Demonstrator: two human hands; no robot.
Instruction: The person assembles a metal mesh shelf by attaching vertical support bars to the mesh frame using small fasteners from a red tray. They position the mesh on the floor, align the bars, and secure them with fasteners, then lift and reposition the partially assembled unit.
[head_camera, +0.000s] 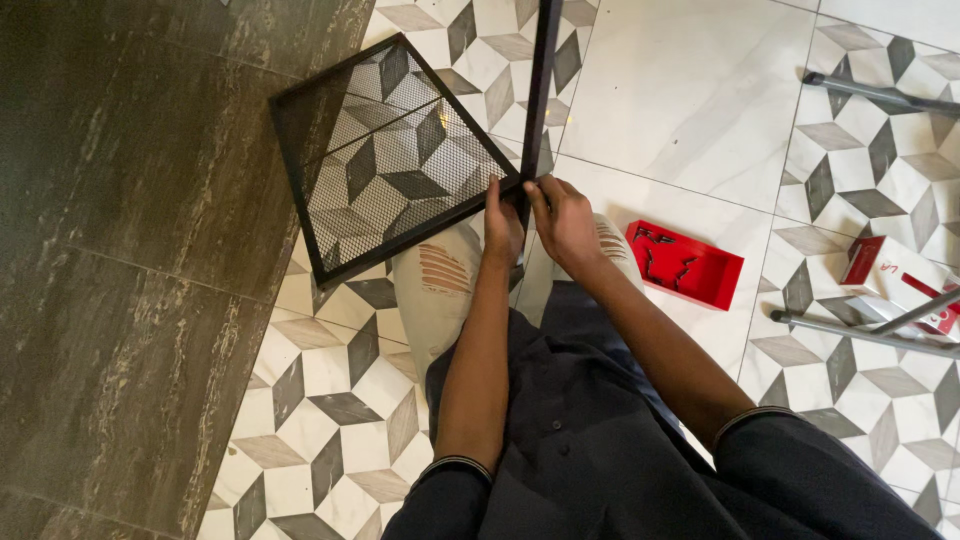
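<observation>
A black metal mesh shelf panel (390, 150) in a square frame hangs tilted over the tiled floor. A black metal post (541, 90) runs up from the panel's near corner to the top edge of the view. My left hand (501, 225) grips the panel's near corner where it meets the post. My right hand (562, 218) sits just beside it, fingers pinched at the foot of the post at the same joint. Both forearms reach out over my knees in torn light jeans (440, 285).
A red tray (686, 265) with small dark parts lies on the floor to the right. A red and white box (900, 280) lies further right, with grey metal tubes (880, 335) across it and another tube (880, 93) at the top right. Dark marble floor (130, 250) fills the left.
</observation>
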